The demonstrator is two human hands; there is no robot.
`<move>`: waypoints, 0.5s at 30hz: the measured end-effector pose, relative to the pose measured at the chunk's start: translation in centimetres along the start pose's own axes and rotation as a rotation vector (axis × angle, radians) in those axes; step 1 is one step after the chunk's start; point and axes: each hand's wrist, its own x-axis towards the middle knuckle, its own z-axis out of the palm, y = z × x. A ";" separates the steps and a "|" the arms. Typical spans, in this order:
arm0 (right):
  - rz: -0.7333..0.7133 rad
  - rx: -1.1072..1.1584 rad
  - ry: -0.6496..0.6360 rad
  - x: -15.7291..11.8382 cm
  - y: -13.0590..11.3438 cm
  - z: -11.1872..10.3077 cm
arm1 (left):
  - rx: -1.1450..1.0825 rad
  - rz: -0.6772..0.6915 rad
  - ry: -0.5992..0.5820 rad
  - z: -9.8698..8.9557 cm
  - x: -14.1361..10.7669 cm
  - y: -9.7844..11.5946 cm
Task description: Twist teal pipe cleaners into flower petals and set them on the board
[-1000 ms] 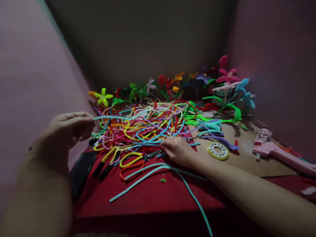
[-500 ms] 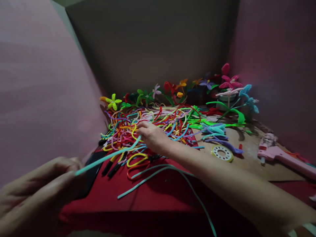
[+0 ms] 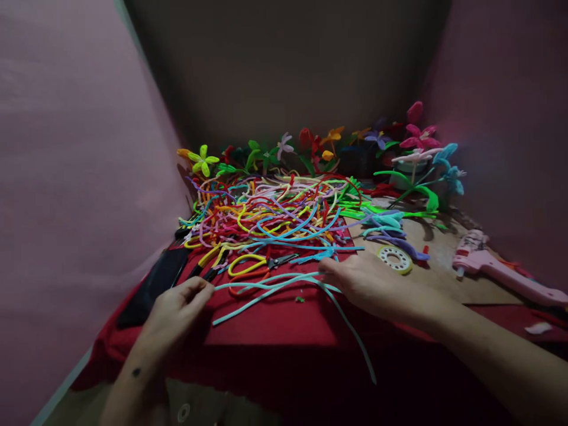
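Between my two hands a pale turquoise pipe cleaner stretches low over the red cloth. The fingers of my left hand pinch its left end. My right hand has closed its thumb and fingers on the strand farther right; its fingertips are partly hidden. Beneath lie more turquoise pipe cleaners, crossing one another, one hanging over the front edge. Just behind them rest scissors with one yellow and one red handle. A big tangle of coloured pipe cleaners spreads beyond.
A pink glue gun and a tape roll lie on the brown board at right. Fuzzy flowers stand along the back. A dark flat object lies left, by the pink wall.
My right hand has come back from the pile toward the front right. My left hand has moved right and forward, and the turquoise pipe cleaner now runs lower and across. The view has shifted slightly.
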 end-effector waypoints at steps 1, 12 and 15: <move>0.010 -0.024 -0.010 0.0 0.3 0.5 | 0.065 0.010 -0.005 0.4 0.3 0.1; -0.001 -0.051 -0.045 -0.1 0.9 1.3 | 0.224 0.081 -0.102 1.0 0.3 -0.1; -0.011 -0.042 -0.065 0.1 1.1 0.9 | 0.225 0.065 -0.067 0.6 0.2 -0.3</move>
